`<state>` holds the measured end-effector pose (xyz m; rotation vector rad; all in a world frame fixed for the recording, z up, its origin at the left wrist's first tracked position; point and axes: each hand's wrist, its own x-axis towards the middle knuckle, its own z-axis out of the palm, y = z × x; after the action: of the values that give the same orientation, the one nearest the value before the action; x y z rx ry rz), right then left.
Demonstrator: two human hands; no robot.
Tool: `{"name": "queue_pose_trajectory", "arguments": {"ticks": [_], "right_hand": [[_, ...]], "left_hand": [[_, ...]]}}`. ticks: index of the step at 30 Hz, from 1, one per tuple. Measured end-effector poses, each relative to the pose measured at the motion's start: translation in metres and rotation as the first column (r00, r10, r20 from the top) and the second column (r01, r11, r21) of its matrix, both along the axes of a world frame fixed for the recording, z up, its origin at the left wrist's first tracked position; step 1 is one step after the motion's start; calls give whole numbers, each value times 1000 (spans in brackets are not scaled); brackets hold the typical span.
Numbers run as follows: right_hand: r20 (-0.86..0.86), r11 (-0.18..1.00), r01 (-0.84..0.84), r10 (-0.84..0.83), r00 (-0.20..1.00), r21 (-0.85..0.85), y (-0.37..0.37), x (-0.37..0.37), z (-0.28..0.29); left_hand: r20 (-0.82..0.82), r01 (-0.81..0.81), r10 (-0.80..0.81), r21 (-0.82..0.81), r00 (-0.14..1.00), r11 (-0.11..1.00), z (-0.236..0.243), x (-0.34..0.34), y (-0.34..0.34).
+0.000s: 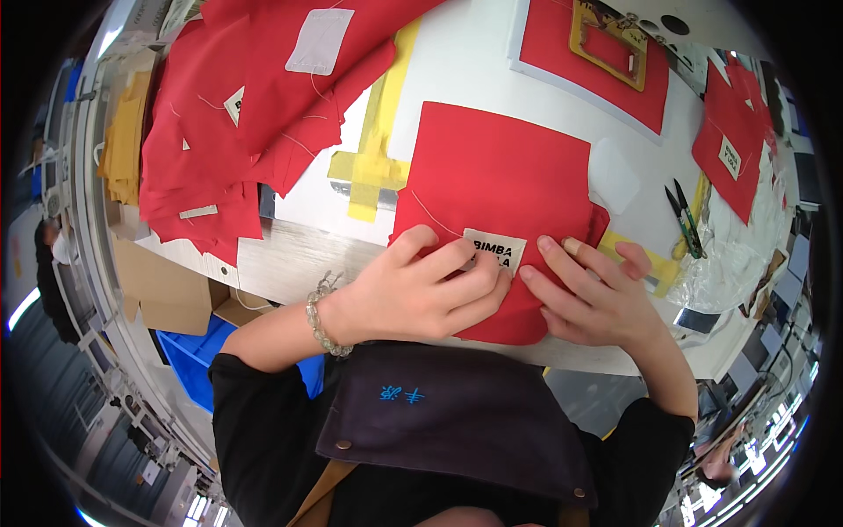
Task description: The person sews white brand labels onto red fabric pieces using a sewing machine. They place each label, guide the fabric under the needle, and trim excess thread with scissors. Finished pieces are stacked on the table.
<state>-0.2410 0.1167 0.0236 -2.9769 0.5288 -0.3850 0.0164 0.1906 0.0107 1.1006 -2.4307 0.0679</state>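
Note:
A red fabric panel [495,154] lies before me on the worktable, with a pale printed label [495,241] and a loose thread on it. My left hand [430,290] rests on the panel with its fingers curled over the label's lower left; its thumb and anything under its fingertips are hidden. My right hand [597,294] lies at the label's right side, fingers spread and touching the red fabric. A bead bracelet [320,316] circles my left wrist.
Piled red pieces [211,158], orange pieces [123,140], scissors [685,220], a machine's metal frame [606,39] over red fabric, red pieces [733,158] on crumpled plastic, yellow tape [369,176], cardboard [162,272], a blue bin [184,360]. People [53,272] show at the edges.

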Motion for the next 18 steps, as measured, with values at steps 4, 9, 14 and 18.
{"name": "queue_pose_trajectory", "arguments": {"ticks": [4,9,14,18], "right_hand": [[86,987,42,-56,995,155,6,-12,-2],[274,946,139,-222,936,292,-2,-11,3],[238,929,178,-262,935,325,-7,0,22],[267,923,123,-230,936,364,-8,27,35]], "left_hand": [[-64,40,-39,14,997,999,11,6,-2],[-360,-158,264,299,895,941,55,55,-46],[-623,-691,455,-200,637,694,109,151,-68],[-215,-489,442,-476,871,731,122,189,-49]]}}
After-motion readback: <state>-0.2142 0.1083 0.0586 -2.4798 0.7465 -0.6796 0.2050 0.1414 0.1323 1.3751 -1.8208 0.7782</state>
